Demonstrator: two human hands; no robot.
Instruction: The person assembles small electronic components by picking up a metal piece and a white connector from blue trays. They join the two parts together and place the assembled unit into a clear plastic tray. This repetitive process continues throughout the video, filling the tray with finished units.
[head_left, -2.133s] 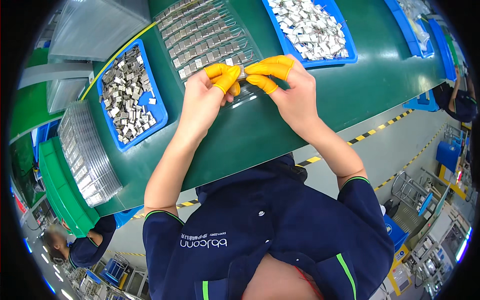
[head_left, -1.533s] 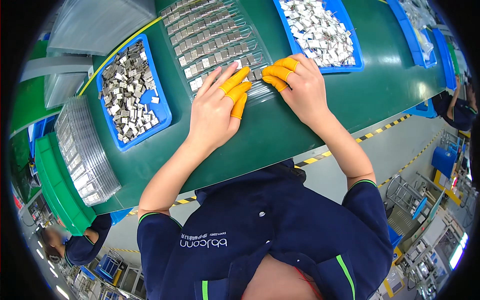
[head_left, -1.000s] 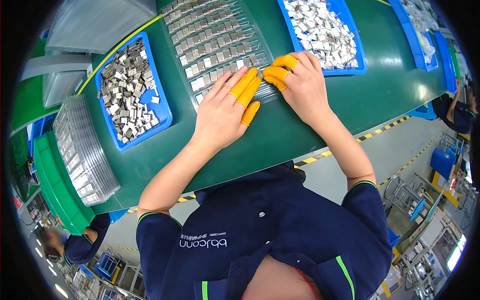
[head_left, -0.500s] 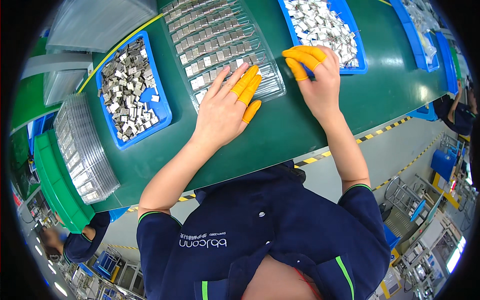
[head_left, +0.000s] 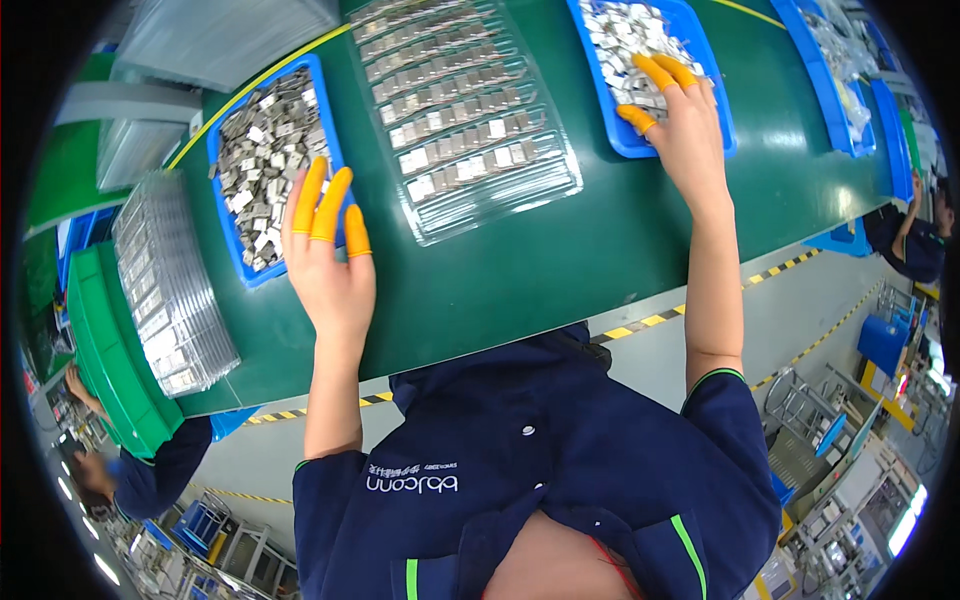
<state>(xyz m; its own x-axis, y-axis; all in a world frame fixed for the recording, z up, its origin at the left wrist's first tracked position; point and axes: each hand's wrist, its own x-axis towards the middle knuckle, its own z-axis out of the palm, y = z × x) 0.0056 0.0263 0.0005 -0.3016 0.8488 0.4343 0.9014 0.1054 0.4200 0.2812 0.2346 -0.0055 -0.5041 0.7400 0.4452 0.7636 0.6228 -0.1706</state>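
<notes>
My left hand (head_left: 332, 262), with yellow finger cots on some fingers, reaches over the right rim of the left blue bin (head_left: 334, 128). Its fingers are stretched out and apart, with nothing visible in them. That bin holds a heap of small grey and white block-shaped parts (head_left: 262, 150). Over the right blue bin (head_left: 712, 60), my right hand (head_left: 690, 130) is open, its cot-covered fingers spread above small white parts with thin wires (head_left: 625, 40). Between the hands lies a clear plastic tray (head_left: 440, 225), with rows of grey and white parts (head_left: 470, 120) in its slots.
A stack of clear trays (head_left: 170, 290) stands at the table's left end beside a green bin (head_left: 115, 350). More blue bins (head_left: 815, 70) sit at the far right. Other people are at both sides. Striped tape (head_left: 650, 320) marks the floor past the green table's near edge.
My left hand has left the clear tray and moved left to the left bin. My right hand has moved up and right, over the white parts, and its fingers have spread.
</notes>
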